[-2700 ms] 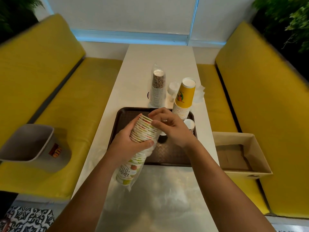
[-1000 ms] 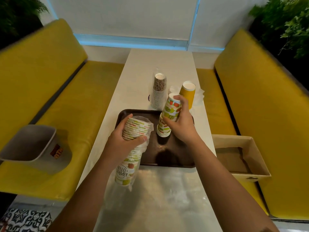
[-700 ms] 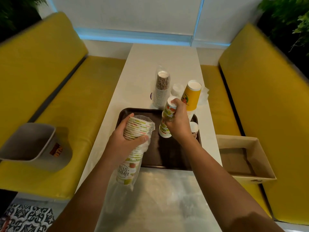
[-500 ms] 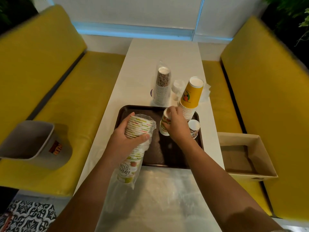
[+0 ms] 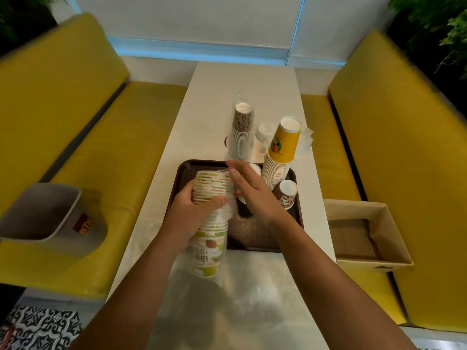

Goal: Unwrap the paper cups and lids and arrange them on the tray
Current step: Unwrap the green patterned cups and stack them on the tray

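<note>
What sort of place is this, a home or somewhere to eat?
Probably a cafe or fast-food booth: yellow bench seats face each other across a narrow white table, and stacked paper cups stand on a brown serving tray.

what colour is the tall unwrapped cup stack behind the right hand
Yellow with white rims; the cup stack shows clearly in the head view.
</note>
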The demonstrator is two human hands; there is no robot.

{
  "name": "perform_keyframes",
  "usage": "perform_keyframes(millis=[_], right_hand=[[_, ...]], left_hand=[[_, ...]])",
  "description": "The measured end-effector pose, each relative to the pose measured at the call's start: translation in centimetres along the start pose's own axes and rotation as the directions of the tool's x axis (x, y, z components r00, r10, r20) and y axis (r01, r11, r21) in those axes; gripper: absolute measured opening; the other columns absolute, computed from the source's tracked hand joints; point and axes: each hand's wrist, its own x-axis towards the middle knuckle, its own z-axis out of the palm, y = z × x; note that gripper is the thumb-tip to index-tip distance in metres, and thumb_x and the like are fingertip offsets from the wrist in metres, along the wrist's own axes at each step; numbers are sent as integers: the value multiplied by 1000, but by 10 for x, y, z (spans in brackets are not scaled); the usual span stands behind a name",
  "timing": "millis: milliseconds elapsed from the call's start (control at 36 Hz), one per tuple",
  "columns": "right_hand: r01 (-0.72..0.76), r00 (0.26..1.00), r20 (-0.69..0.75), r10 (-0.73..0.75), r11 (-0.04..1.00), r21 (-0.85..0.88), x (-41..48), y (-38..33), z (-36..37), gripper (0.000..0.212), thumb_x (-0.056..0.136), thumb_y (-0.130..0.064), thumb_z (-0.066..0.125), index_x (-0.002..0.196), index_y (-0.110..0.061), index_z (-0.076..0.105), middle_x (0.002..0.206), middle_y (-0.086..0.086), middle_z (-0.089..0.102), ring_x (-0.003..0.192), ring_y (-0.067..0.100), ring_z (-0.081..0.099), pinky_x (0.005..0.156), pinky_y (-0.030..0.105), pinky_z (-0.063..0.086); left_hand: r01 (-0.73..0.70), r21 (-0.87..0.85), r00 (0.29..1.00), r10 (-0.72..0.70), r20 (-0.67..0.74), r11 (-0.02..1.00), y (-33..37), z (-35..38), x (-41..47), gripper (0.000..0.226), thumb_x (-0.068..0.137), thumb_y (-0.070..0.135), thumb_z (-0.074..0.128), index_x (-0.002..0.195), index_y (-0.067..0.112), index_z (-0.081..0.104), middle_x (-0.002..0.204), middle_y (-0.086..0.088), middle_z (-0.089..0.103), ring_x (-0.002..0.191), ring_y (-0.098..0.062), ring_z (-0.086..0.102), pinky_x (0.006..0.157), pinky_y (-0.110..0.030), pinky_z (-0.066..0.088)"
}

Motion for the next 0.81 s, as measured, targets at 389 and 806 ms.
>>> perform_keyframes(millis=[389, 806], right_hand=[[-265, 946, 92, 309, 582, 769, -120, -4, 40, 51, 100, -40, 52, 134, -3, 64, 123, 23, 72, 113, 34, 71, 97, 45, 60], [-219, 944, -18, 330, 662, 717, -149, -2, 31, 46, 94, -41, 55, 123, -9, 71, 121, 21, 74, 113, 35, 71, 103, 50, 55]], left_hand=[[325, -422, 944, -266, 193, 847, -13, 35, -92, 72, 80, 64, 65, 137, 20, 57, 115, -14, 77, 105, -34, 76, 100, -58, 56], [284, -373, 958, -242, 155, 883, -8, 58, -119, 67, 84, 58, 69, 134, 15, 59, 115, -12, 77, 104, -30, 76, 96, -50, 59]])
